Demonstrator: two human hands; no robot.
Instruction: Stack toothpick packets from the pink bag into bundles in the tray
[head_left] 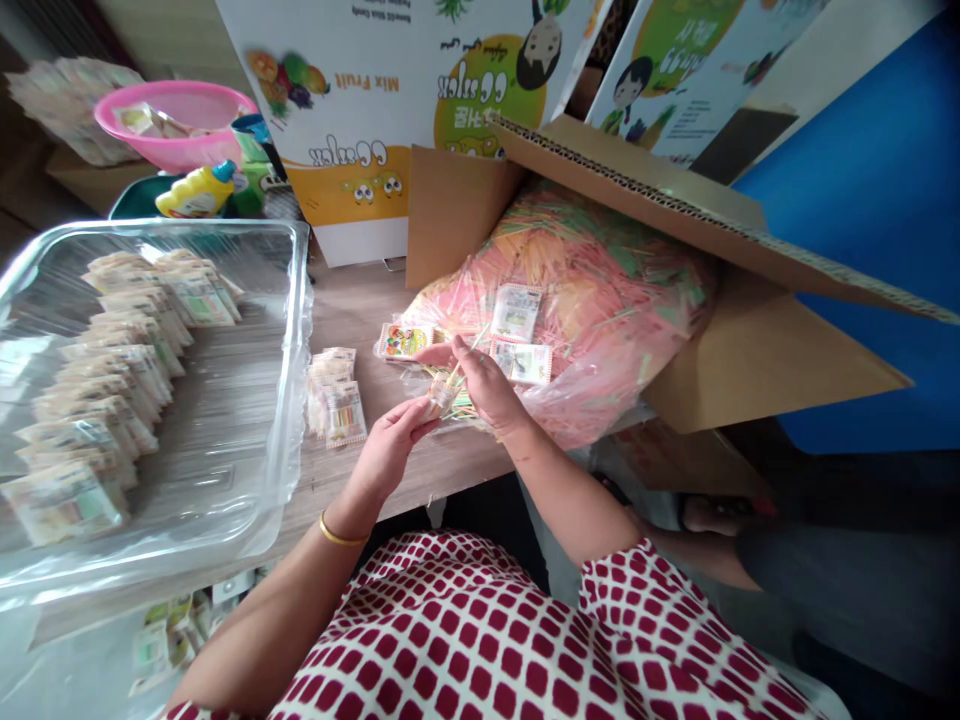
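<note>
Figure: a small clear packet (444, 397) is tilting between my left hand (390, 450) and right hand (484, 382), which are pinching it from both sides. Thin pale sticks (471, 347) are fanning out of its upper end, with one long stick rising past the others. Just beside it, printed packets (521, 362) are lying on a clear plastic bag (581, 395) that is bulging with pink, orange and green sticks.

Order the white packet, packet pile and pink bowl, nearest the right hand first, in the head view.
1. White packet, on the plastic bag, right of the right hand.
2. Packet pile, on the table, left.
3. Pink bowl, far upper left.
</note>
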